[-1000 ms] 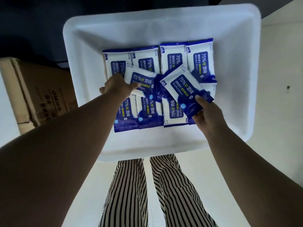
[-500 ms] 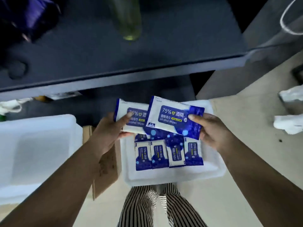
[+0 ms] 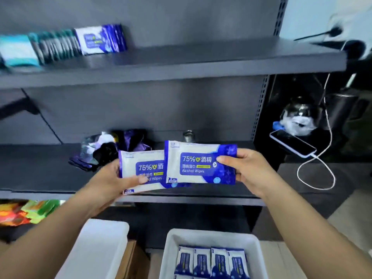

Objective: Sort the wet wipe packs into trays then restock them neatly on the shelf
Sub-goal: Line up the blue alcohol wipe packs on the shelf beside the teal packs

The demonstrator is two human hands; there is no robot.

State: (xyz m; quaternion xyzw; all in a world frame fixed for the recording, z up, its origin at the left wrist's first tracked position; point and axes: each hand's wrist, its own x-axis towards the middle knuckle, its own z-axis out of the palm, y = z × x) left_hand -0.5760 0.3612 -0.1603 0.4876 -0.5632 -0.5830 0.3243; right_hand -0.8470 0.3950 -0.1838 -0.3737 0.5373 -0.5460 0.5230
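My left hand grips a blue-and-white alcohol wipe pack by its left end. My right hand pinches a second identical pack by its right end; it overlaps the first pack's right side. Both packs hover in front of the middle shelf board. Below, a white tray holds several more blue wipe packs in a row. On the upper shelf at the left stands a row of blue wipe packs beside teal ones.
A crumpled dark wrapper pile and a small metal cup sit on the middle shelf behind the packs. A second white tray lies lower left on a cardboard box. A phone on a white cable lies at right. Colourful packets sit lower left.
Both hands have lifted one pack each out of the tray and raised them to middle-shelf height. My view has swung up from the tray to the shelves.
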